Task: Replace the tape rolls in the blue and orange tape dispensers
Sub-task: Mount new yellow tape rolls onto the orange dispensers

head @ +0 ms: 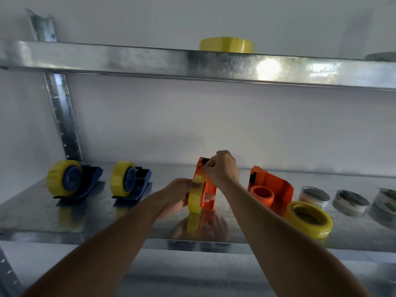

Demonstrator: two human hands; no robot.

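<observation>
An orange tape dispenser [209,189] stands upright in the middle of the metal shelf [85,228], with a yellow tape roll [196,196] mounted on it. My left hand [179,195] grips that roll from the left. My right hand [221,168] pinches the tape end at the dispenser's cutter, near its top. Two blue dispensers [85,183] [139,181] with yellow rolls stand to the left. A second orange dispenser [271,189] lies open on the right, its orange hub [262,195] bare. A loose yellow roll [308,219] lies flat in front of it.
Three used or pale tape cores [314,197] [350,202] [383,207] lie at the right end of the shelf. Another yellow roll [226,45] sits on the upper shelf [150,58]. A steel upright [63,116] stands at the left.
</observation>
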